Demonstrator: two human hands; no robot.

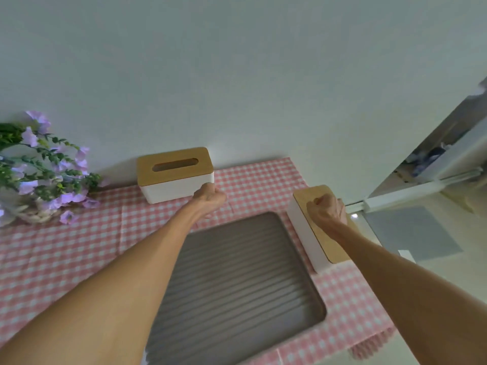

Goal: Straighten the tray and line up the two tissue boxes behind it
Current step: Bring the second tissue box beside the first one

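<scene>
A grey ribbed tray (237, 280) lies on the pink checked cloth, slightly skewed. One white tissue box with a wooden slotted lid (174, 173) stands behind the tray against the wall. My left hand (209, 198) is at that box's front right corner, fingers curled against it. A second white tissue box with a wooden lid (316, 233) lies at an angle along the tray's right side. My right hand (326, 210) grips this box from above, across its lid.
A basket of purple flowers with green leaves (44, 175) sits at the left on the pink checked tablecloth (79, 246). The white wall (237, 88) runs just behind the table. The table's right edge drops to the floor, with white shelving (434, 167) beyond.
</scene>
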